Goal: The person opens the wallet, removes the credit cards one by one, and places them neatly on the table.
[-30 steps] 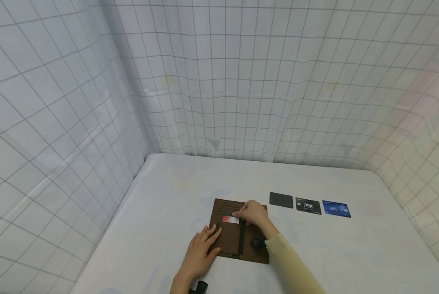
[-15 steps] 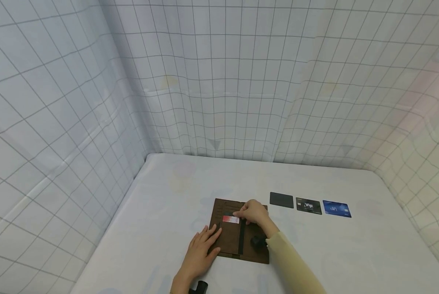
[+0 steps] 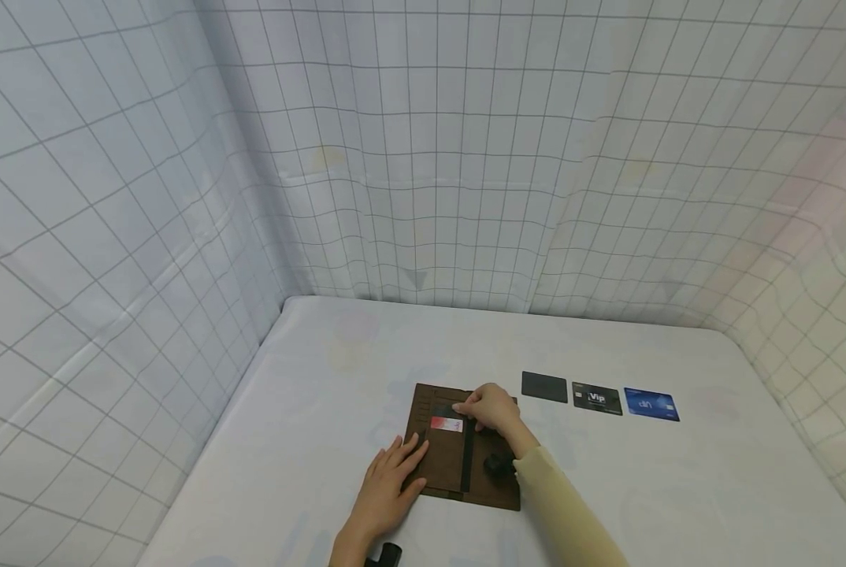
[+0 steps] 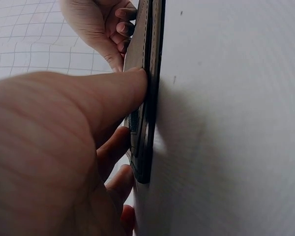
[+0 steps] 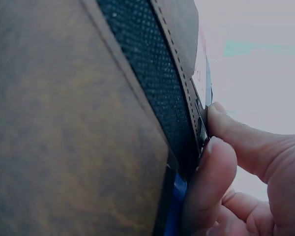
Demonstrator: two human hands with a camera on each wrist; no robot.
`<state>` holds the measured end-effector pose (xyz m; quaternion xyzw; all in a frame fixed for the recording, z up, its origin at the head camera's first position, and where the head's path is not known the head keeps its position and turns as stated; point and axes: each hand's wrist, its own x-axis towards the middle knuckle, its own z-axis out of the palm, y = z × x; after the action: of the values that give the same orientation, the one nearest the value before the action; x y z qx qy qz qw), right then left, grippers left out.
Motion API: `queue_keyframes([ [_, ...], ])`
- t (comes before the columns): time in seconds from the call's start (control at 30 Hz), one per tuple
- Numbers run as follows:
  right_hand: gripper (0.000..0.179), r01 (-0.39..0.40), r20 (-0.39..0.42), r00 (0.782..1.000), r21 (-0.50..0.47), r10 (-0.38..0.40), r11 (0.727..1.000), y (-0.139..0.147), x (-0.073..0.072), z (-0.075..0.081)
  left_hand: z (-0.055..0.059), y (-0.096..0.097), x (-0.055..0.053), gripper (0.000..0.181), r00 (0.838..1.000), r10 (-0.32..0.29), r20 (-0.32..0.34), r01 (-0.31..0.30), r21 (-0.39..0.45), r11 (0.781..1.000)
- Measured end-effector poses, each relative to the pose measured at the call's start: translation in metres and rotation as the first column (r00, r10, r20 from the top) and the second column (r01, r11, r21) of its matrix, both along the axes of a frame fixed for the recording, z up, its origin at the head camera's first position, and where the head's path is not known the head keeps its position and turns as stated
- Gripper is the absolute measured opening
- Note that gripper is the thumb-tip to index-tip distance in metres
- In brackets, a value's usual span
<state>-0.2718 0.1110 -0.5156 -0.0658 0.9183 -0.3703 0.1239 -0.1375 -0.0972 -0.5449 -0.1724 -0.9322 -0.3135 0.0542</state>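
An unfolded brown wallet [image 3: 443, 457] lies on the white table, with a dark elastic band [image 3: 468, 461] down its middle. From a pocket on its left half shows a red-and-white card [image 3: 447, 424]. Just beyond that card is a dark card [image 3: 443, 411], and my right hand [image 3: 490, 409] pinches its right end between thumb and index finger. In the right wrist view the thumb [image 5: 236, 130] and index finger meet at the card edge beside the band. My left hand [image 3: 387, 484] rests its spread fingers on the wallet's near left side.
Right of the wallet lie a plain black card [image 3: 544, 387], a black Vip card [image 3: 597, 398] and a blue card [image 3: 651, 404] in a row. White gridded cloth [image 3: 451, 157] closes off the back and sides of the table.
My right fingers have shifted very slightly toward the far edge of the wallet, keeping their pinch. The left hand stays in place on the wallet.
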Motion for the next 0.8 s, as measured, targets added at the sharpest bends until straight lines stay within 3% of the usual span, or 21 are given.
queue_keyframes([
  [0.53,0.029,0.002,0.047,0.999,-0.019,-0.001,1.000,0.0004,-0.0031,0.0011,-0.0009,0.0000,-0.0007,0.050,1.000,-0.001,-0.009,0.001,0.000,1.000],
  [0.8,0.026,-0.004,0.015,1.000,-0.011,0.004,1.000,-0.0006,-0.0016,0.0026,-0.0036,0.0001,-0.0007,0.050,1.000,0.002,-0.005,-0.002,-0.004,1.000],
])
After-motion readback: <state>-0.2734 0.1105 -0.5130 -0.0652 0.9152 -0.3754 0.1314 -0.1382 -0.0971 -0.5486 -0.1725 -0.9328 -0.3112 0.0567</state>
